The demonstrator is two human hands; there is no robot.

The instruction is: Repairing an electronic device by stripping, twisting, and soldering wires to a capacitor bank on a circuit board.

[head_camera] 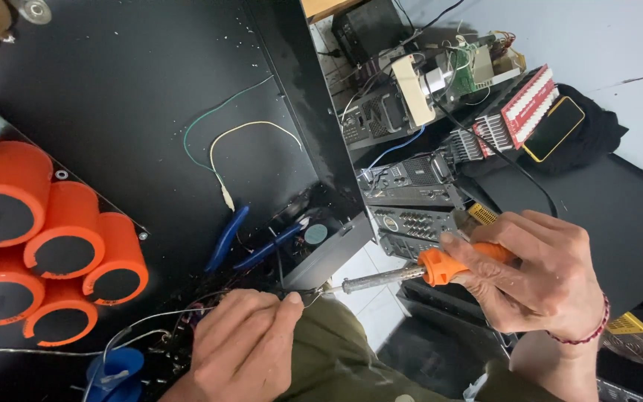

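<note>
A person's right hand [541, 279] closes around the orange plastic handle of a soldering iron [411, 274], its metal shaft pointing toward nine o'clock, the tip meeting the fingertips of the left hand [243, 346]. The left hand, at about six o'clock in the head view, is curled with thumb and fingers pressed together, pinching something small and dark at the iron's tip (what it is cannot be made out); a thin bare silver wire [76, 348] runs out from under it toward nine o'clock.

Both hands work at the near edge of a black metal surface [113, 89]. Just above the left hand, at about twelve o'clock from it, lie blue-handled pliers [251, 242], handles spread. A green and a pale yellow insulated wire [243, 128] loop across the black panel beyond them. A cluster of large orange cylindrical capacitors with black end caps [46, 246] fills the nine o'clock side, well apart from the iron. A blue spool [117, 368] sits near the bottom edge, beside the left wrist.

At about one o'clock, stacked grey electronic units [411, 193] and a red-and-white finned part [526, 104] stand beside a yellow-cased phone [554, 128] lying on dark cloth.
</note>
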